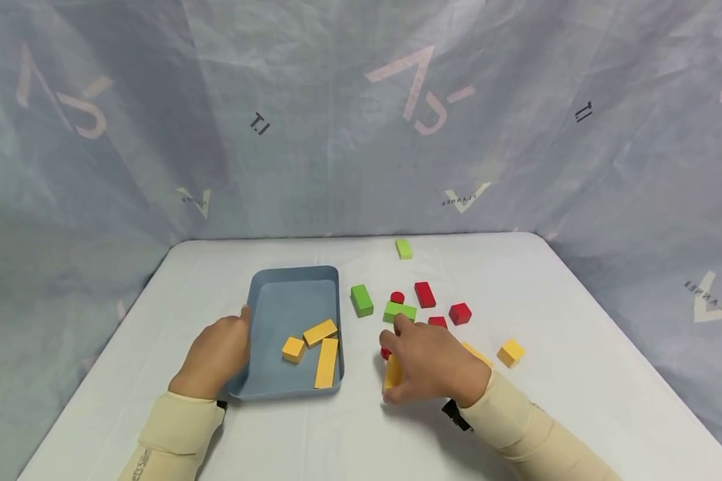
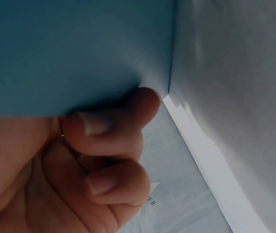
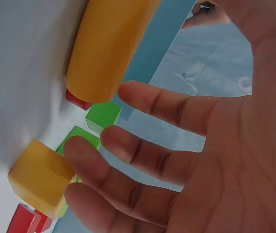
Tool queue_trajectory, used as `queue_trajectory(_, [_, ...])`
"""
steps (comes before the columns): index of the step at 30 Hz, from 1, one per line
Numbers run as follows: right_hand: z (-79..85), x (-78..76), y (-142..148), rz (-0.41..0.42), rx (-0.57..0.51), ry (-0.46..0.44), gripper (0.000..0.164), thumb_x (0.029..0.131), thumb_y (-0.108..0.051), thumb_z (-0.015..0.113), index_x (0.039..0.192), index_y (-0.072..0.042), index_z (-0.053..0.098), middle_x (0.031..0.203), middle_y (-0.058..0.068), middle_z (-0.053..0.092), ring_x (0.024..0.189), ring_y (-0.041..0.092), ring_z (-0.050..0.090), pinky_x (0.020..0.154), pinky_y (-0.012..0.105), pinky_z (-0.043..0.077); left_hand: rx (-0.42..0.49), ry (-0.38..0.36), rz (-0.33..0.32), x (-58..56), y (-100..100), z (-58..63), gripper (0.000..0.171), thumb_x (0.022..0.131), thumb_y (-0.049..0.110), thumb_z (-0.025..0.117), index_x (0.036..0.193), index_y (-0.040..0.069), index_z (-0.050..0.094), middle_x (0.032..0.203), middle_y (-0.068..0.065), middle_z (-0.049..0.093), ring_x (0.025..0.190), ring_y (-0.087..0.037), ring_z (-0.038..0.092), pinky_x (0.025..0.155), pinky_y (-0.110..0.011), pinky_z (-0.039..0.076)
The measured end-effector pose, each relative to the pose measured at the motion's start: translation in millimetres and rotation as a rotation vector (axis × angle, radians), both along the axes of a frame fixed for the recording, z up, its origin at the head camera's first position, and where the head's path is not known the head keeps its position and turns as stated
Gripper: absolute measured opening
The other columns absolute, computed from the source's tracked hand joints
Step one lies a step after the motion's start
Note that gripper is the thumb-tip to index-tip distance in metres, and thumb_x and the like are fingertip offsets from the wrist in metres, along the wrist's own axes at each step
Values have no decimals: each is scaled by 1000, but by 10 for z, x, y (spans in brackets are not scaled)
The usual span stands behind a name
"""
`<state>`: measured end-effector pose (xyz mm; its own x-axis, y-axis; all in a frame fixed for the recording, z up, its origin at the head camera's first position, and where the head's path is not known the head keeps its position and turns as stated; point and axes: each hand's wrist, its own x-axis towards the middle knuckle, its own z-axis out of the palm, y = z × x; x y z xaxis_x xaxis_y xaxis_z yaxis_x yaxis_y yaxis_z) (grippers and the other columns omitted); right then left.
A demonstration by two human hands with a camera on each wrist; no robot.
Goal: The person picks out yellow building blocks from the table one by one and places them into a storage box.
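Note:
On the left, a blue-grey tray [image 1: 289, 272] holds a yellow cube [image 1: 293, 349] and two longer yellow blocks. My left hand [image 1: 216, 351] grips the tray's left wall; its fingers curl beneath the blue edge in the left wrist view. Over on the right, my right hand [image 1: 427, 357] hovers around a long yellow block [image 1: 392, 375], thumb at the near side and forefinger at the far side. Seen from the right wrist, the fingers [image 3: 176, 111] are loosely extended, and one fingertip lies right at the rounded end of that yellow block. The hand partly covers a red piece [image 1: 386, 353].
Beyond the right hand lie green blocks [image 1: 362, 300], a red block [image 1: 424, 294], a red cube [image 1: 460, 314] and a small red disc [image 1: 397, 297]. A yellow cube [image 1: 511, 353] sits further right. A light green block [image 1: 404, 248] is near the white table's back edge.

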<state>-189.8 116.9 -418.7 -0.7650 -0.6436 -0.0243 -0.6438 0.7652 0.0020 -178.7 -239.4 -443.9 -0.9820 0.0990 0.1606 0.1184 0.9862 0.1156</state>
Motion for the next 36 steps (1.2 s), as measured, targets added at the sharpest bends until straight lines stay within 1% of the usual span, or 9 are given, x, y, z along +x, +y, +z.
queue_trajectory(3, [-4,6,-3,2,11,-12,65,66,-63,85,114,-21,69,97,-1,53,62,8,48,53,25,43,-2,-14,0,6,0,-5,49,94,-5,63,139,-21,51,104,-32,72,76,-29,71,62,-43,59])
queue_trajectory(8, [-1,12,0,9,7,12,56,67,-57,86,108,-23,69,94,-3,51,59,8,48,51,25,42,8,5,1,-24,-3,3,49,94,-5,63,139,-21,51,104,-33,71,73,-26,69,60,-42,58])
queue_trajectory(12, [10,13,-2,12,18,-4,52,68,-53,87,105,-23,68,91,-4,50,57,9,47,51,25,41,11,-17,11,-35,6,25,50,94,-5,63,140,-20,50,106,-33,71,76,-27,71,62,-43,58])
queue_trajectory(18, [14,6,-17,40,13,-14,44,69,-48,88,99,-23,66,84,-7,50,63,7,47,54,25,42,7,-22,24,-15,13,29,51,94,-5,64,140,-20,50,108,-33,71,78,-29,72,64,-43,59])
queue_trajectory(22, [2,-1,-8,65,16,-10,39,71,-46,87,94,-24,65,81,-9,50,64,6,47,53,25,41,5,-23,12,-4,8,23,50,94,-4,63,140,-20,50,107,-32,71,78,-28,71,64,-43,59])
queue_trajectory(25, [-8,-13,1,74,23,14,37,70,-45,86,91,-24,63,79,-9,48,63,6,46,51,25,40,1,0,-1,-13,6,25,50,94,-5,64,139,-21,51,104,-32,72,75,-27,70,61,-41,58])
queue_trajectory(28, [0,-21,4,72,24,30,37,70,-44,86,91,-24,62,79,-9,48,63,7,46,50,26,39,0,25,-8,-32,13,46,49,93,-6,64,138,-21,52,102,-32,72,70,-25,68,58,-40,57])
queue_trajectory(34, [-17,-10,1,60,22,-9,38,72,-44,86,95,-23,64,80,-8,49,62,8,47,52,26,40,-12,8,-16,-15,22,52,48,93,-6,64,138,-21,52,102,-32,72,71,-25,69,59,-40,57])
queue_trajectory(36, [-21,-11,1,62,25,-4,38,72,-44,86,94,-23,64,79,-8,48,62,8,47,52,26,40,-12,12,-16,-15,21,48,48,94,-6,64,137,-21,52,102,-32,72,72,-26,69,59,-40,57])
